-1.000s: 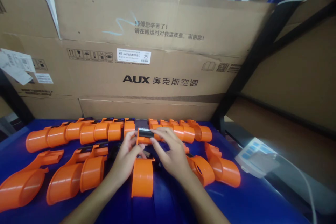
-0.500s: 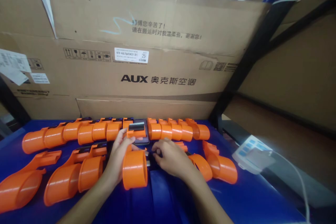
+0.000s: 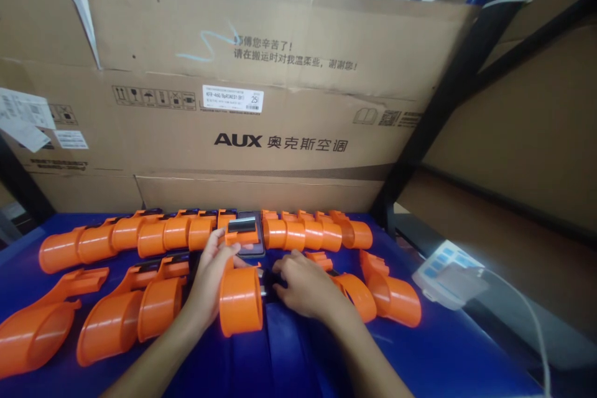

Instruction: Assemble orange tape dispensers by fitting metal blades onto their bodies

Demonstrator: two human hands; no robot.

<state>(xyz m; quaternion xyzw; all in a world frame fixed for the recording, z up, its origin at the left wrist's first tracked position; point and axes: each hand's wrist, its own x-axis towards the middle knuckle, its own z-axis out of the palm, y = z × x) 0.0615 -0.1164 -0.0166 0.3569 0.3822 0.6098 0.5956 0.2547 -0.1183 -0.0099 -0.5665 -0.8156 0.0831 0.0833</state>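
Note:
My left hand [image 3: 217,270] is closed around the arm of an orange plastic ring holder [image 3: 240,301]. The holder's round cuff hangs below my fingers. Its upper end carries a dark ridged strip [image 3: 242,226], with my thumb just below it. Close to the cuff's right side, my right hand [image 3: 303,283] has its fingers curled inward around a dark thing [image 3: 269,280]. A small pale metal-looking bit [image 3: 263,291] shows between that hand and the cuff. What the right fingers hold is mostly hidden.
Several orange ring holders [image 3: 63,252] stand in rows on the blue surface [image 3: 448,360]. A phone-like dark slab [image 3: 257,249] lies behind my left hand. At the back rises a large cardboard box [image 3: 298,106]. On the right sit a white power strip [image 3: 450,273] and its cable.
My right hand has shifted slightly, its fingers curling near the dark thing beside the cuff. The cuff has moved a touch right; my left hand keeps its hold.

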